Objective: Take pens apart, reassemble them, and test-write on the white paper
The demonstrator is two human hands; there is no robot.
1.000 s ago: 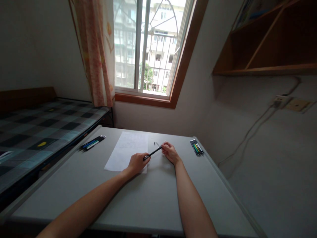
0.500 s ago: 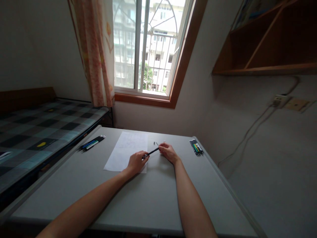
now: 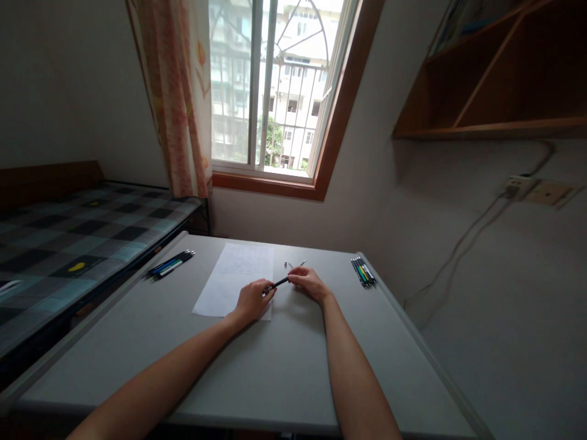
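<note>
A slim black pen (image 3: 281,282) slants between my two hands, just above the right edge of a sheet of paper (image 3: 217,293). My left hand (image 3: 253,299) rests on the paper's lower right part, its fingers closed around the pen's near end. With thumb and fingers pinched, my right hand (image 3: 308,281) grips the far part of the pen. A small light-coloured piece (image 3: 286,264) lies on the table just beyond my right fingers. Past those fingers a thin pale tip (image 3: 304,262) shows; whether it belongs to the pen I cannot tell.
Several pens (image 3: 172,266) lie grouped at the table's left side. Another row of pens (image 3: 364,272) lies near the right edge of the grey table (image 3: 275,373). A bed (image 3: 114,226) stands to the left, a window is ahead, and a wooden shelf (image 3: 486,131) hangs upper right.
My right hand has slid a little left and down along the pen, closer to my left hand. The left hand stays where it was.
</note>
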